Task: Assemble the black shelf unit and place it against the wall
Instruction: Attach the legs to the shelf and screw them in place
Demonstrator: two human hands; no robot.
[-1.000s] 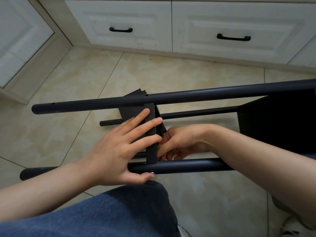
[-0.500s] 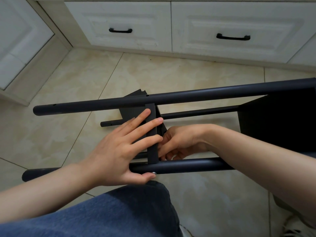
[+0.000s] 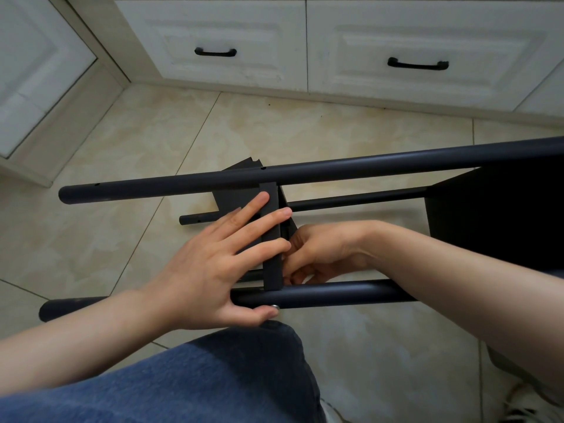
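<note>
Slippage looked likely — the left hand (image 3: 210,270) merely pressed flat-fingered on the panel (image 3: 272,274) of the shelf unit (image 3: 366,166), sideways over the floor (image 3: 305,129). The right hand (image 3: 323,248) curled behind, its hold unseen.

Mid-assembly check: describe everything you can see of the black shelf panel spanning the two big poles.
The shelf panel shows edge-on as a narrow matte black strip, metal by its look. It runs from the upper pole to the near pole, and its ends meet both. The left hand lays straight fingers across its edge, thumb under the near pole. The right hand curls close against its right side; what it holds is hidden.
</note>
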